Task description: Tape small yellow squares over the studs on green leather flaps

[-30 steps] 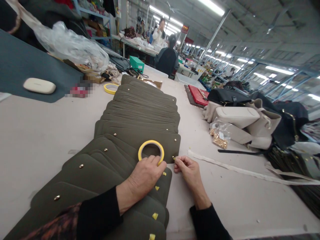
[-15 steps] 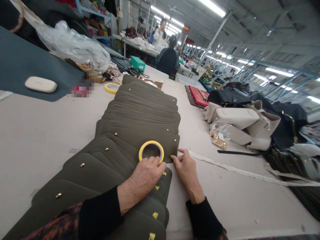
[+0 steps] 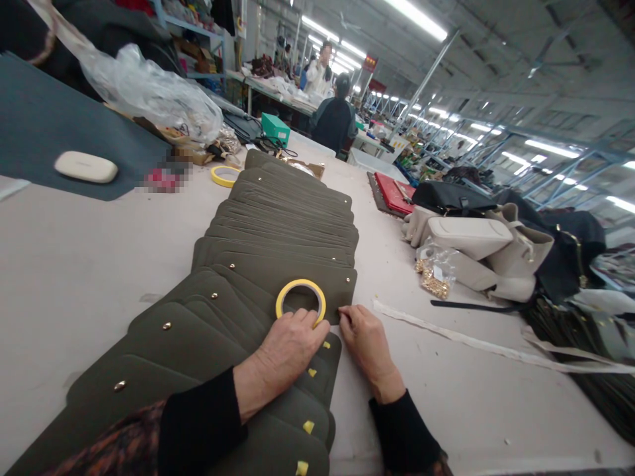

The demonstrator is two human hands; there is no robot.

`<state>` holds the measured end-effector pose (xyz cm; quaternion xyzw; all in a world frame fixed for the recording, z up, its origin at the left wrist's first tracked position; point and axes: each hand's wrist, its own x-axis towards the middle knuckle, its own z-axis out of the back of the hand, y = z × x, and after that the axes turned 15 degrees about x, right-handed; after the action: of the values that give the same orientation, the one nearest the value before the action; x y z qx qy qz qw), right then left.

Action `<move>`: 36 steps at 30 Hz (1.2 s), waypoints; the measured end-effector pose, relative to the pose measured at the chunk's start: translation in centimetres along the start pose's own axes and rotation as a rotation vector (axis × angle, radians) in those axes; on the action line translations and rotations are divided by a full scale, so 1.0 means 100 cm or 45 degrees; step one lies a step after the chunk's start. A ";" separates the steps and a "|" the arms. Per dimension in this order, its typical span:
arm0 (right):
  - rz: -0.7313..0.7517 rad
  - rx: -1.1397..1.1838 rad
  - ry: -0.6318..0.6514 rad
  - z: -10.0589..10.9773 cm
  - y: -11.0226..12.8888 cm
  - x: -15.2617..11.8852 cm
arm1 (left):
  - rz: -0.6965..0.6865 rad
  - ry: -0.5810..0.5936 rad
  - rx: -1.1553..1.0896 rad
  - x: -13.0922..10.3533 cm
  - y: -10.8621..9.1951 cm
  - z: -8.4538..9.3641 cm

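My left hand (image 3: 290,344) is closed on a roll of yellow tape (image 3: 300,284), which stands tilted over the overlapping dark olive bag panels (image 3: 278,241). Beside the panels' right edge, my right hand (image 3: 364,340) has thumb and index finger pinched together at the lower right corner of one panel. Gold studs (image 3: 214,295) show on several panels. Small yellow tape pieces (image 3: 308,427) stick to the right edges of the nearer ones. What lies between the right fingertips is mostly hidden.
A second tape roll (image 3: 225,175) lies at the far left of the panels, near a white case (image 3: 86,166). To the right are a white strip (image 3: 446,337), a bag of gold hardware (image 3: 435,277) and beige bags (image 3: 469,235). A seated person (image 3: 336,122) is farther back.
My right index finger has come down from the panel's edge to meet the thumb in a pinch. The left hand and the tape roll have stayed in place.
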<state>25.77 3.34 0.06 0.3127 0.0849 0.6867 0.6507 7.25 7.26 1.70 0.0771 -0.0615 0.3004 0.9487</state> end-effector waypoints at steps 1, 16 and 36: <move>-0.095 0.048 0.003 0.001 0.001 0.004 | 0.003 0.008 -0.006 0.000 0.001 0.001; -0.575 0.436 0.417 0.024 0.030 -0.006 | 0.033 -0.381 -0.305 -0.013 0.020 0.010; 0.418 0.425 -0.116 0.015 0.064 -0.013 | 0.035 -0.441 -0.447 -0.019 0.017 0.001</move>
<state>21.20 0.77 4.20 0.4561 0.1158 0.7451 0.4727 4.70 7.54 1.72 -0.0392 -0.2755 0.2805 0.9186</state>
